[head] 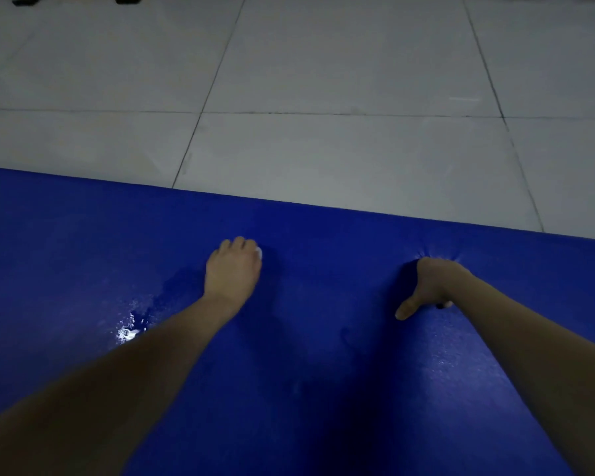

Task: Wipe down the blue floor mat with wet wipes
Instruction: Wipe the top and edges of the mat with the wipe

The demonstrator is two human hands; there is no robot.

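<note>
While left hand point(232, 271) holds wipe point(258, 251) on mat point(323, 372), right hand point(426, 286) pressing, tiles point(340, 149) beyond

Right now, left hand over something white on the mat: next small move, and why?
Likely slide the left hand and the wipe peeking from under it rightward, toward the right hand. The wet sheen lies left of that hand; the blue mat between the hands looks dull, and the right hand presses it down.
</note>
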